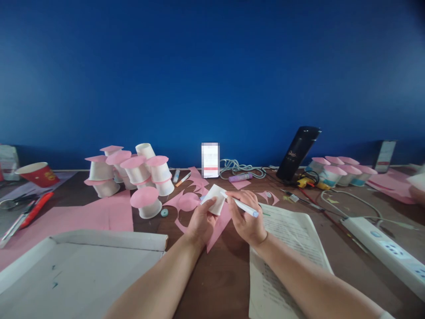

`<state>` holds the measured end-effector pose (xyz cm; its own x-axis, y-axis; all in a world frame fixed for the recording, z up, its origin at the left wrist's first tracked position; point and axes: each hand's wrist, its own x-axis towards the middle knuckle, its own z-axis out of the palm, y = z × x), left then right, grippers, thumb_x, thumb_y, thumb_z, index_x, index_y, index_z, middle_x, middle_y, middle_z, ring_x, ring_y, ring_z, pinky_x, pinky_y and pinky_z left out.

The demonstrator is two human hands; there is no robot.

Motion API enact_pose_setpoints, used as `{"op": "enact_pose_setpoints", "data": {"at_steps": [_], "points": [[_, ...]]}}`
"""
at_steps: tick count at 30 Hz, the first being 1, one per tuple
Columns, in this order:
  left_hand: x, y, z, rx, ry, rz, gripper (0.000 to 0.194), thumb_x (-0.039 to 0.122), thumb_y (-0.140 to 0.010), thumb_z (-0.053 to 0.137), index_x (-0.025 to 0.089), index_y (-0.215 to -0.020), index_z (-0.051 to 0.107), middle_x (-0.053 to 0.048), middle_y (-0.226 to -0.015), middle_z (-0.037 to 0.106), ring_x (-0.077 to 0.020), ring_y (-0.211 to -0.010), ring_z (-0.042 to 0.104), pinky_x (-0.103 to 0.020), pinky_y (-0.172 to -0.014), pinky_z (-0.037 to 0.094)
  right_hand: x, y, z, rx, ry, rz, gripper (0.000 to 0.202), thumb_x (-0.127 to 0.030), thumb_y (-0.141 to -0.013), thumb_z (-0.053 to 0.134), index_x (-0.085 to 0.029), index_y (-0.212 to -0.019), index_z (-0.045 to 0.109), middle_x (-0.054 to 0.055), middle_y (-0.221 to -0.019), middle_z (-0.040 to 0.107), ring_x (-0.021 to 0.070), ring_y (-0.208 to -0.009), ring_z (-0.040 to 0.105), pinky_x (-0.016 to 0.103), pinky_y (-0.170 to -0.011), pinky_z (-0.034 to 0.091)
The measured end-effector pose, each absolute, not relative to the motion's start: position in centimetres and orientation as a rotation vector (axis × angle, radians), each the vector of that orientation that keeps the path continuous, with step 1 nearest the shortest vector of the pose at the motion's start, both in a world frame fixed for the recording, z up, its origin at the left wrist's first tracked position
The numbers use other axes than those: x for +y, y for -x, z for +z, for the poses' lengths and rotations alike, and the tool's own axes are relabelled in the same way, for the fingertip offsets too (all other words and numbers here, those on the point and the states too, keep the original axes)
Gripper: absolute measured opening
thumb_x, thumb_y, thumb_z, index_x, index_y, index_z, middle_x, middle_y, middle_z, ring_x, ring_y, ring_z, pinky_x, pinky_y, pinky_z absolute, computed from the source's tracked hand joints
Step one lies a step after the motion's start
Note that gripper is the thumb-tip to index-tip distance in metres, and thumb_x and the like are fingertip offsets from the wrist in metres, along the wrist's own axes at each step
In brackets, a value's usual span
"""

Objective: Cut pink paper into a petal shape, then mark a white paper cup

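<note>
A small white paper cup (216, 197) is held tilted in my left hand (202, 225), its thumb lying along the near side. My right hand (248, 221) grips a white marker pen (245, 207) with a pale lilac end, its tip side pointing at the cup's wall. Whether the tip touches the cup I cannot tell. Below and behind the hands lie scraps of pink paper (189, 201) with round cut-outs. Left of them, a stack of white cups with pink paper discs (135, 169) stands on the table.
A white box lid (99, 274) and pink sheets (113, 212) lie at left, near a red cutter (38, 208) and a red cup (38, 174). A phone (210, 159) stands ahead. On the right are printed pages (288, 230), a black cylinder (297, 153), a power strip (385, 248) and capped cups (345, 172).
</note>
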<state>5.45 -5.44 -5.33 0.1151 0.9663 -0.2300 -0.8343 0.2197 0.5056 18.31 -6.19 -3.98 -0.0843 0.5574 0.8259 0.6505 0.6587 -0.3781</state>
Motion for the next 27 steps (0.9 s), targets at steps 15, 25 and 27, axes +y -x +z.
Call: {"op": "enact_pose_setpoints", "data": {"at_steps": [15,25,27], "points": [[-5.46,-5.48,-5.17,0.609,-0.255,1.358,0.021,0.008,-0.075,0.064,0.008,-0.096,0.067,-0.011,-0.092,0.073,-0.0187,-0.090,0.068,-0.026,-0.088,0.052,-6.20,-18.34,-4.16,-1.768,0.984,-0.093,0.013,-0.023,-0.090,0.053,-0.022,-0.098,0.064,0.004,-0.089,0.071,0.0193,-0.086,0.065,0.038,-0.088,0.043],[-5.39,-5.24,-5.18,0.606,-0.210,1.342,0.017,0.009,-0.075,0.065,0.009,-0.092,0.067,-0.009,-0.089,0.073,-0.0170,-0.083,0.069,-0.025,-0.083,0.053,-6.26,-18.26,-4.31,-1.773,0.971,-0.087,0.012,-0.022,-0.089,0.054,-0.022,-0.096,0.063,0.003,-0.087,0.070,0.0189,-0.083,0.064,0.038,-0.088,0.043],[-5.37,-5.21,-5.25,0.613,-0.203,1.348,0.017,0.009,-0.075,0.065,0.008,-0.092,0.067,-0.009,-0.089,0.073,-0.0163,-0.082,0.068,-0.024,-0.082,0.054,-6.27,-18.24,-4.27,-1.772,0.976,-0.090,0.012,-0.022,-0.089,0.054,-0.022,-0.096,0.063,0.003,-0.087,0.070,0.0190,-0.083,0.064,0.038,-0.087,0.042]]}}
